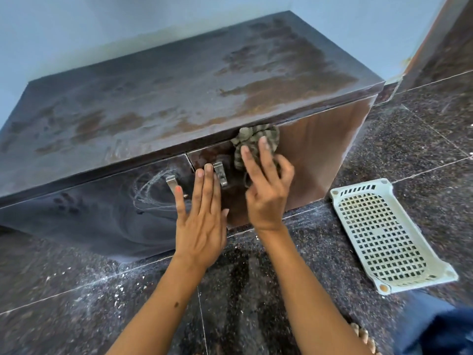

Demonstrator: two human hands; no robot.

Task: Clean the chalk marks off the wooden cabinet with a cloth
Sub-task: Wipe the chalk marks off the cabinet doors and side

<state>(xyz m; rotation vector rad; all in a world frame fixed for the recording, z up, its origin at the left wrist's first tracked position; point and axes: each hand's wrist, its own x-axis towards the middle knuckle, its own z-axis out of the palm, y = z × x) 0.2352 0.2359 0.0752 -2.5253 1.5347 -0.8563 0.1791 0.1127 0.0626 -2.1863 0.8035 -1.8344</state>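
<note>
Against the right door of the wooden cabinet [320, 155], right hand [266, 185] gripping the bunched cloth [253, 139]; left hand [202, 213] lying flat, bracing. Best pressing firmly, then crossing to the chalk marks [151, 190] remaining on the left door.

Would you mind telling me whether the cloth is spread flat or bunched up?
Bunched up: the cloth sits in a crumpled wad under the right hand, pressed against the cabinet front.

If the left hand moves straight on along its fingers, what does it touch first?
Probably the metal handle on the right door: the left hand lies flat on the cabinet front, fingertips just beside it. Depth is unclear.
</note>
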